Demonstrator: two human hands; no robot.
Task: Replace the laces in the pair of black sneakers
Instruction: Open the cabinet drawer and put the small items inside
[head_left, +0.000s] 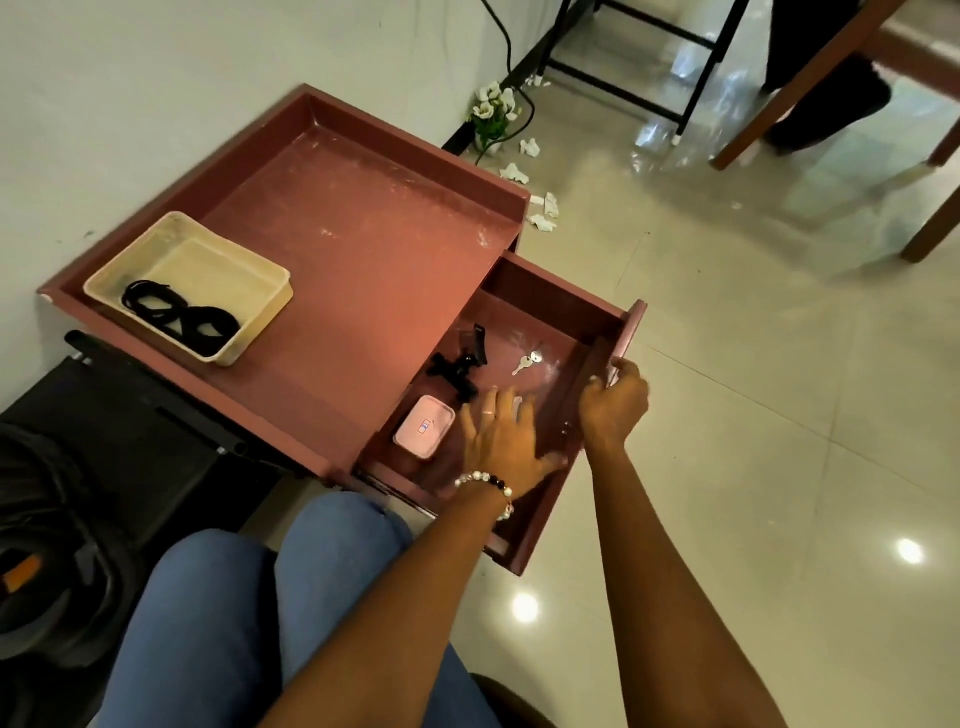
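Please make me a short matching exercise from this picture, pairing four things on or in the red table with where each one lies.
Things:
1. black laces
2. key
3. pink case
4. right hand

Places:
A. on the drawer's front edge, gripping it
B. in the cream tray on the tabletop
C. in the drawer, near corner, beside the left hand
D. on the drawer floor, towards its far side

Pairs: 1-B, 2-D, 3-C, 4-A

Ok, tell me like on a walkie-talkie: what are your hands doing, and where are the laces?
Left hand open, reaching into drawer. Right hand grips drawer front. Black laces lie in cream tray on table. Sneakers not in view.
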